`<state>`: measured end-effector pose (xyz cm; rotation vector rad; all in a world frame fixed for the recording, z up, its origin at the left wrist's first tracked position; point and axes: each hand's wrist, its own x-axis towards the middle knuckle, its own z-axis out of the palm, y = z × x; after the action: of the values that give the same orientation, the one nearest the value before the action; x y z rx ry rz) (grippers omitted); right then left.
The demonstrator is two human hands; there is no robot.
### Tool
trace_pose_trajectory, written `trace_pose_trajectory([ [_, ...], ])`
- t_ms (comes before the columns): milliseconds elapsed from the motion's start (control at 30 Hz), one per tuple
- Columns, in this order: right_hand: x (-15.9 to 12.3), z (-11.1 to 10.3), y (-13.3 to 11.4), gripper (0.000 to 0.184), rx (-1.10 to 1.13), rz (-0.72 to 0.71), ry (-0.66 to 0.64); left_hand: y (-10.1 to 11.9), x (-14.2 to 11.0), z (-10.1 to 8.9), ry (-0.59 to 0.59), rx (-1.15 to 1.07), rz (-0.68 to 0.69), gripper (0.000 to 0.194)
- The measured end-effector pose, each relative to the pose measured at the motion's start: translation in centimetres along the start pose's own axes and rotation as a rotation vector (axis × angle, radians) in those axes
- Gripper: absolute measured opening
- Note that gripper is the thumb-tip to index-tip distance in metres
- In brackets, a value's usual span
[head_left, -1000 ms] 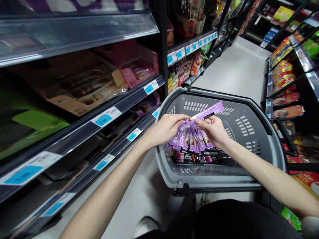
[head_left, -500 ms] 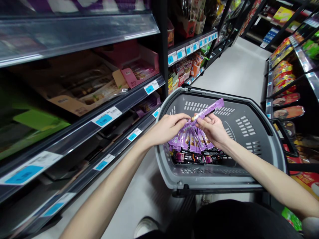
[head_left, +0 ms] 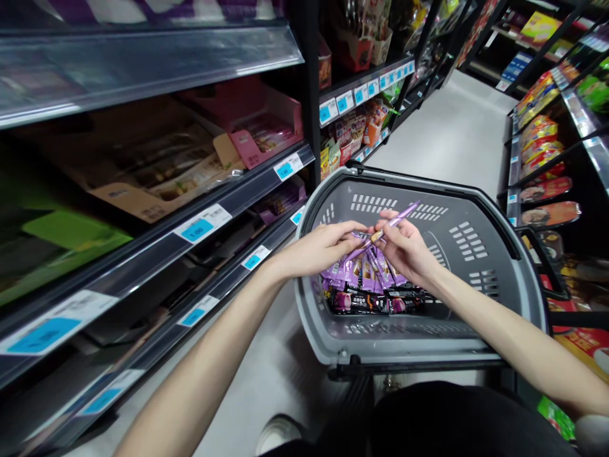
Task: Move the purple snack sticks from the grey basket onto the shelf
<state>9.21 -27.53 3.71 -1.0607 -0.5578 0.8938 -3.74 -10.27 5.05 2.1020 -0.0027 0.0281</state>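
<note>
A slim purple snack packet (head_left: pixel 405 212) is turned nearly edge-on above the basket. My right hand (head_left: pixel 408 249) pinches it near the middle between thumb and fingers. At its lower left end, my left hand (head_left: pixel 323 247) has its fingers closed on the packet, partly covering it. Beneath both hands, several purple snack packets (head_left: pixel 368 270) lie fanned out in the grey shopping basket (head_left: pixel 480 222). Black snack packets (head_left: pixel 361 301) with purple pictures lie along the basket's near side.
Left of the basket, shelves with price labels (head_left: pixel 202 223) carry open boxes, including a pink box (head_left: pixel 257 147). More shelves with red and yellow packets (head_left: pixel 540 143) stand on the right. A pale floor aisle (head_left: pixel 442 127) runs ahead. A shoe (head_left: pixel 278 435) shows below.
The held purple packet has been turned from showing its flat side to nearly edge-on, and its upper end has dipped slightly. Both hands have shifted a little; the basket stays put.
</note>
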Motion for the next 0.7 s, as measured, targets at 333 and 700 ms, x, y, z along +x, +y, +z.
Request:
trace_pose_trajectory([
  [333,0.5,-0.41,-0.36,0.041,-0.246,0.086,0.077,-0.04,0.0,0.11,0.241,0.004,-0.004,0.022],
  [700,0.48,-0.38,-0.36,0.029,-0.368,0.038,0.042,0.13,-0.12,0.04,0.275,0.034,-0.039,0.018],
])
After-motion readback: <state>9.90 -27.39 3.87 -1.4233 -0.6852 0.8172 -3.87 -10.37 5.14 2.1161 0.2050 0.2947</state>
